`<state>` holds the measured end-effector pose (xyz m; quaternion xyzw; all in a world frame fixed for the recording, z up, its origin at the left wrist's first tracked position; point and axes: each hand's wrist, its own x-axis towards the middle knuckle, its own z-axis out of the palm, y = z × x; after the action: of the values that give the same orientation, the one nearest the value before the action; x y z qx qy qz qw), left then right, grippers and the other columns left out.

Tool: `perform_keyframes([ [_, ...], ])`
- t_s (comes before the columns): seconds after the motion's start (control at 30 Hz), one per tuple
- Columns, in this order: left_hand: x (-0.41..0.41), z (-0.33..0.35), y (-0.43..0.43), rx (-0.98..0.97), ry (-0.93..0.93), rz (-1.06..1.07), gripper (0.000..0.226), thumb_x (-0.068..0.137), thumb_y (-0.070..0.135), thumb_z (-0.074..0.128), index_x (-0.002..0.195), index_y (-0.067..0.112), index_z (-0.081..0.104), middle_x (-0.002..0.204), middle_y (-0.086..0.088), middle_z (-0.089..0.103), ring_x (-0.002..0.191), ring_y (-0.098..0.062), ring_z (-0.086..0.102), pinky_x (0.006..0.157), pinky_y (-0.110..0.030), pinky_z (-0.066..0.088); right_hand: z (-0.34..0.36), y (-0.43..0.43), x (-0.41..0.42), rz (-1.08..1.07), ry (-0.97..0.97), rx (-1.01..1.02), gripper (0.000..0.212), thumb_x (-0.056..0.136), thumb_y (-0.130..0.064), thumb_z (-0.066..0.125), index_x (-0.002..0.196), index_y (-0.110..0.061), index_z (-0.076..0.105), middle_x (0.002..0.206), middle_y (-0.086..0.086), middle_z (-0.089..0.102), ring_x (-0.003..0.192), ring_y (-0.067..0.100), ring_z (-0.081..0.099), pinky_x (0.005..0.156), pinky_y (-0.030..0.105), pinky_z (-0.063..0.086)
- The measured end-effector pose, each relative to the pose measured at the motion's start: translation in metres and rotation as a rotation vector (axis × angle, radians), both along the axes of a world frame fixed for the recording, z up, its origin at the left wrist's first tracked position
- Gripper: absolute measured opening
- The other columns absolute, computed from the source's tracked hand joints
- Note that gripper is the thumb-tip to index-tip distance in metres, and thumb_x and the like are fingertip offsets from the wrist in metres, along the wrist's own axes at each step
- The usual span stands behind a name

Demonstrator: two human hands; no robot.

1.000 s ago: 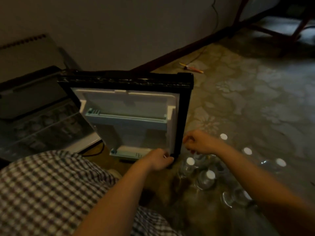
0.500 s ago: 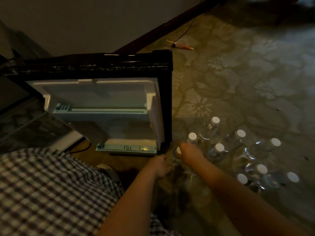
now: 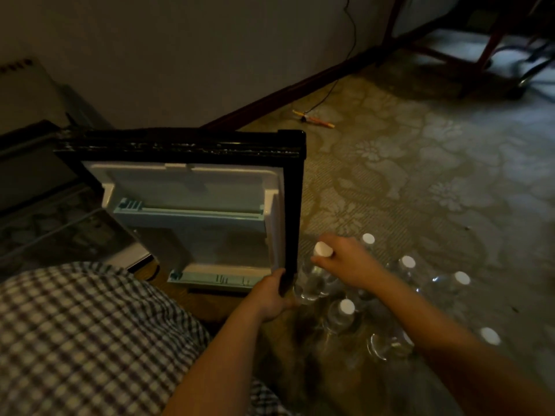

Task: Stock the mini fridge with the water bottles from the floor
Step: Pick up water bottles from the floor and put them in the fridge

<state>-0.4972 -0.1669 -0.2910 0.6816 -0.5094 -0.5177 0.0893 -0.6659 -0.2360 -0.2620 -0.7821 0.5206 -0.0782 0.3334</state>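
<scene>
The mini fridge door (image 3: 192, 199) stands wide open, its white inner side with two pale green racks facing me. The dark fridge body (image 3: 45, 205) lies at the left. My left hand (image 3: 271, 298) grips the door's black lower right edge. Just right of that edge, my right hand (image 3: 345, 262) is closed around the neck of a clear water bottle (image 3: 312, 283) with a white cap, held tilted above the floor. Several more white-capped water bottles (image 3: 339, 316) stand and lie on the patterned floor around my right forearm.
My checked shirt (image 3: 84, 340) fills the lower left. A wall with a dark skirting board (image 3: 288, 91) runs behind the door. A small yellow and red object (image 3: 313, 118) and a cable lie near the wall. Red furniture legs (image 3: 486, 52) stand at the far right.
My right hand has closed on a bottle's neck and raised it beside the door edge. My left hand has moved up onto the door's lower right edge. The camera has tilted upward.
</scene>
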Motion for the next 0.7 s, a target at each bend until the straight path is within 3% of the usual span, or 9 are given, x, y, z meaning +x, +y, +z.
perform_keyframes([
  [0.2, 0.006, 0.044, 0.001, -0.309, 0.188, 0.105, 0.08, 0.077, 0.028, 0.072, 0.142, 0.031, 0.024, 0.147, 0.004, 0.036, 0.136, -0.017, 0.034, 0.105, -0.032, 0.037, 0.086, 0.004, 0.019, 0.083, -0.13, -0.226, 0.015, 0.086, -0.034, 0.061, 0.081, -0.021, 0.055, 0.069, -0.006, 0.054, 0.063, 0.006, 0.051, 0.06, 0.026, 0.043],
  [0.33, 0.015, 0.083, 0.002, -0.556, 0.338, 0.163, 0.073, 0.077, 0.024, 0.073, 0.12, 0.058, 0.025, 0.127, 0.028, 0.042, 0.126, 0.001, 0.037, 0.094, -0.012, 0.038, 0.137, 0.008, 0.048, 0.124, -0.216, -0.367, 0.022, 0.085, -0.038, 0.06, 0.08, -0.016, 0.059, 0.066, -0.007, 0.054, 0.06, 0.006, 0.05, 0.059, 0.028, 0.043],
  [0.47, 0.048, 0.119, 0.005, -0.73, 0.364, 0.24, 0.069, 0.075, 0.025, 0.074, 0.129, 0.042, 0.035, 0.129, 0.012, 0.053, 0.12, -0.006, 0.052, 0.091, -0.02, 0.049, 0.182, 0.013, 0.087, 0.193, -0.287, -0.518, 0.021, 0.083, -0.039, 0.063, 0.076, -0.021, 0.056, 0.062, -0.012, 0.05, 0.058, 0.002, 0.048, 0.054, 0.019, 0.035],
  [0.6, 0.095, 0.161, 0.015, -0.85, 0.291, 0.256, 0.064, 0.075, 0.018, 0.074, 0.12, 0.047, 0.038, 0.118, 0.024, 0.054, 0.108, 0.012, 0.054, 0.085, -0.008, 0.047, 0.219, 0.019, 0.132, 0.266, -0.315, -0.568, 0.028, 0.083, -0.046, 0.06, 0.079, -0.019, 0.059, 0.066, -0.008, 0.056, 0.061, 0.005, 0.052, 0.056, 0.019, 0.038],
  [0.7, 0.133, 0.187, 0.025, -0.879, 0.179, 0.259, 0.063, 0.067, 0.036, 0.078, 0.122, 0.035, 0.047, 0.119, 0.008, 0.06, 0.11, -0.002, 0.058, 0.096, -0.031, 0.05, 0.242, 0.022, 0.169, 0.331, -0.368, -0.571, 0.024, 0.083, -0.047, 0.058, 0.079, -0.023, 0.058, 0.065, -0.011, 0.054, 0.061, 0.003, 0.051, 0.058, 0.017, 0.038],
])
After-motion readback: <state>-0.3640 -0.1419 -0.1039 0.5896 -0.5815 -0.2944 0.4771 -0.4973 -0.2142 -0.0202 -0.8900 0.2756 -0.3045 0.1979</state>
